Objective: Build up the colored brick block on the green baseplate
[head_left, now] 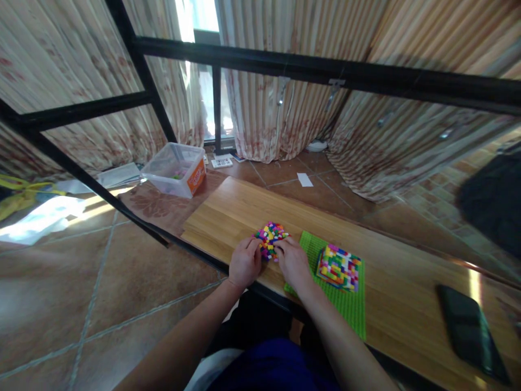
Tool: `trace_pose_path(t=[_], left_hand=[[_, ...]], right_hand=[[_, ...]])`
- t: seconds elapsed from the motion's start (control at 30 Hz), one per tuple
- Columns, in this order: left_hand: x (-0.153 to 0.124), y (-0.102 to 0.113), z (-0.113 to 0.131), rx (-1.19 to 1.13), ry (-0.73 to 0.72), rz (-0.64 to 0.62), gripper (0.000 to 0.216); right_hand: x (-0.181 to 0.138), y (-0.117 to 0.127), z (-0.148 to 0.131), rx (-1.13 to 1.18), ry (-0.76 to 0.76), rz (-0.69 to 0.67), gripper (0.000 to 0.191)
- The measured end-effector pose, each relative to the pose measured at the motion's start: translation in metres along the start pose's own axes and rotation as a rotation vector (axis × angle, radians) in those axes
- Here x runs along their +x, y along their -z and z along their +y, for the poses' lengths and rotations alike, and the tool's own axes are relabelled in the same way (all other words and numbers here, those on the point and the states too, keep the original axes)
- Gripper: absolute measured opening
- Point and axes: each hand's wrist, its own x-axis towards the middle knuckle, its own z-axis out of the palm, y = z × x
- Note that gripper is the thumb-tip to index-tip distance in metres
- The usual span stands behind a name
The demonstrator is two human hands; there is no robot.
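Observation:
A pile of small, many-coloured toy bricks [270, 239] lies on the wooden bench. At its left edge is my left hand [245, 262], fingers curled together against the bricks; whatever they hold is too small to make out. My right hand [292, 262] reaches in from the right side, its thumb and fingers pinched over the pile, with anything between them hidden. To the right, a green baseplate [345, 309] bears a squarish block built of stacked coloured bricks [339, 267]. The right wrist passes close by the baseplate's left edge.
A dark phone [472, 331] lies at the right end of the bench [399, 282]. On the tiled floor stands a clear plastic bin [173, 168] with some bricks inside. A black metal frame [260, 57] crosses in front of the curtains. A white paper [304, 180] lies beyond the bench.

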Motion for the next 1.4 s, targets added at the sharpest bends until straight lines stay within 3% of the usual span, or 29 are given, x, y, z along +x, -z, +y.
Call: trace_pose_path(t=[0.13, 0.3, 0.6, 0.87, 1.4], left_hand=[[0.001, 0.001, 0.0, 0.007, -0.006, 0.008, 0.024], [0.001, 0.002, 0.001, 0.001, -0.002, 0.014, 0.023], [0.006, 0.007, 0.003, 0.025, -0.004, 0.002, 0.023], [0.006, 0.004, -0.001, 0.048, -0.027, 0.02, 0.023], [0.007, 0.003, -0.002, 0.08, -0.057, 0.041, 0.023]], right_hand=[[-0.008, 0.018, -0.004, 0.101, -0.034, 0.053, 0.025], [-0.034, 0.057, 0.002, 0.177, -0.122, 0.147, 0.027], [-0.079, 0.11, 0.059, 0.057, -0.345, 0.342, 0.027], [-0.067, 0.118, 0.085, -0.209, -0.285, 0.291, 0.026], [-0.046, 0.127, 0.086, -0.372, -0.291, 0.158, 0.018]])
